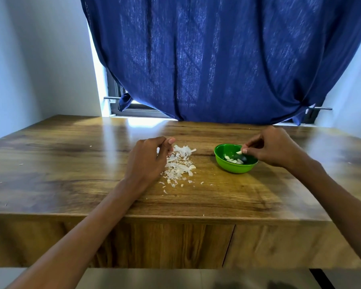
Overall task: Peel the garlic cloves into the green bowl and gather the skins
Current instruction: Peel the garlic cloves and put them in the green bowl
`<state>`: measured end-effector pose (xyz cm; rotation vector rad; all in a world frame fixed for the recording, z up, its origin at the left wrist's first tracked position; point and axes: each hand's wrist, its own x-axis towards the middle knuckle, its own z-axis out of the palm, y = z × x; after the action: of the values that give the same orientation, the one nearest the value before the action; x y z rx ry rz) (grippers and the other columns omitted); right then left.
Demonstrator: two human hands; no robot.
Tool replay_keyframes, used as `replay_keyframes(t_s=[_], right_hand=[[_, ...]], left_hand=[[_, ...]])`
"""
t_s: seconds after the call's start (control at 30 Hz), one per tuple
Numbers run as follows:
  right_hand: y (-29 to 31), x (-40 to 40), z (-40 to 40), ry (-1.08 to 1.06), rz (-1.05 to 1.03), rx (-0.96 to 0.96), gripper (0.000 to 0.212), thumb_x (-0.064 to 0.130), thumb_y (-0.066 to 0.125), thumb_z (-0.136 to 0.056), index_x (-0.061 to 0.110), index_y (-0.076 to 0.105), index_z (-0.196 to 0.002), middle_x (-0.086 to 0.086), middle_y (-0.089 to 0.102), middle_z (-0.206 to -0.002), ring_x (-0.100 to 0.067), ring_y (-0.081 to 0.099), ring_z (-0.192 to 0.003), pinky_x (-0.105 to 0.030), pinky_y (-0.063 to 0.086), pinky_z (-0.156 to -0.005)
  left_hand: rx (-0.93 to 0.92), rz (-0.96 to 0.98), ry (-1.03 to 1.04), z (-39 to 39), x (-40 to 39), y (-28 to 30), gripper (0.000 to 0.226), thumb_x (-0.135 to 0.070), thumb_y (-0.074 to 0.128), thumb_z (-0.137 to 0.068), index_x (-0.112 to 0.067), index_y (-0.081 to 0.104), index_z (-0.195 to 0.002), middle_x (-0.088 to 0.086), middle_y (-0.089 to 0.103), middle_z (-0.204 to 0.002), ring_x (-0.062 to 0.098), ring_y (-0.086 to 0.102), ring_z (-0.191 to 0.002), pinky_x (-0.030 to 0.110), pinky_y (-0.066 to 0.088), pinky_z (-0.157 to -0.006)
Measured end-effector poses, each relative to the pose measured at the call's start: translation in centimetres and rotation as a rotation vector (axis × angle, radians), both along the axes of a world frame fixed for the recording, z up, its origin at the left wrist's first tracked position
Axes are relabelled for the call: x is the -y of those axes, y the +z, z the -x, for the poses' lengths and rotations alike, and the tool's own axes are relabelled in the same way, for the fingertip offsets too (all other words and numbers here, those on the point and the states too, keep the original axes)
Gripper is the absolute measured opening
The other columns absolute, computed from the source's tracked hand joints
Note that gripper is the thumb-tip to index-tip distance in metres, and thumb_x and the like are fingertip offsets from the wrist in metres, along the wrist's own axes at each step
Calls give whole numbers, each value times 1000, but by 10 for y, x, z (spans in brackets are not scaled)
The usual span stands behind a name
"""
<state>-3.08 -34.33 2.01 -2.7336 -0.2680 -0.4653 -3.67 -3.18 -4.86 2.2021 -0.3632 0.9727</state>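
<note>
A small green bowl (pixel 234 166) stands on the wooden table (pixel 71 163), right of centre, with several peeled garlic cloves (pixel 233 159) inside. My right hand (pixel 273 147) hovers over the bowl's right rim and pinches a peeled clove (pixel 239 152) between thumb and fingertips. A pile of white garlic skins (pixel 179 163) lies left of the bowl. My left hand (pixel 148 159) hangs over the pile's left edge, fingers loosely curled; whether it holds a skin is hidden.
Loose skin flakes (pixel 165 191) are scattered in front of the pile, towards the table's front edge. A blue curtain (pixel 217 59) hangs behind the table's far edge. White walls flank both sides.
</note>
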Motion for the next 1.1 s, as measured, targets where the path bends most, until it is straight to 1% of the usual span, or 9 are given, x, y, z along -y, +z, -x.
replay_keyframes(t_s=[0.17,0.37,0.5,0.6,0.63,0.73,0.87,1.0,1.1], right_hand=[[3,-5,-3,10,-13,32,7,23,78,-86,24,82,-92,10,75,-79,-2,64,-74,-19,47,-65],[11,-8,3,62,-79,93,4,21,81,-84,26,80,-85,21,68,-71,7,64,-70,-7,43,-62],[7,-34,6,126,-134,127,9,17,75,-87,25,79,-87,19,71,-78,9,64,-75,1,44,-63],[0,-66,4,196,-164,81,25,1,63,-92,20,78,-95,11,75,-90,6,67,-81,-10,54,-76],[-2,-77,2,219,-156,48,28,-2,61,-92,19,78,-99,9,75,-95,5,67,-82,-11,55,-75],[-11,-107,-4,265,-95,-57,32,0,59,-96,24,74,-110,10,68,-99,4,59,-70,-6,44,-53],[-28,-141,-13,304,-117,-56,33,4,63,-95,31,76,-110,8,70,-95,0,50,-52,-6,36,-43],[-33,-170,-21,338,-102,-34,30,2,69,-91,25,77,-109,3,76,-106,6,61,-73,-8,46,-59],[-35,-182,-30,322,-82,-41,31,-2,69,-90,20,77,-109,1,75,-108,0,65,-81,-14,54,-68]], left_hand=[[-8,25,-9,2,0,0,43,-48,50,-104,-22,77,-83,-9,75,-75,10,67,-60,38,57,-68],[-9,14,51,7,1,3,39,-43,51,-106,-22,75,-83,-12,71,-71,5,63,-59,25,46,-61],[86,92,114,2,-6,3,18,-21,61,-103,-11,72,-93,1,74,-85,15,64,-66,26,44,-66],[97,178,149,-1,-13,3,9,-5,62,-99,-8,69,-95,2,70,-90,13,62,-69,20,45,-66],[84,193,163,-1,-15,3,9,-1,63,-97,-8,69,-96,2,70,-92,15,63,-74,21,44,-68],[42,216,220,-5,-20,-1,18,7,61,-92,-9,69,-97,3,70,-93,17,62,-81,21,40,-70],[40,272,292,-9,-29,-5,32,12,54,-90,-12,69,-105,4,72,-92,23,66,-82,35,52,-75],[-9,284,299,-8,-35,-7,39,13,58,-86,-13,79,-105,7,77,-92,20,71,-82,34,57,-83],[-113,288,244,-8,-36,-8,34,10,62,-87,-14,79,-103,8,78,-93,17,71,-82,36,59,-83]])
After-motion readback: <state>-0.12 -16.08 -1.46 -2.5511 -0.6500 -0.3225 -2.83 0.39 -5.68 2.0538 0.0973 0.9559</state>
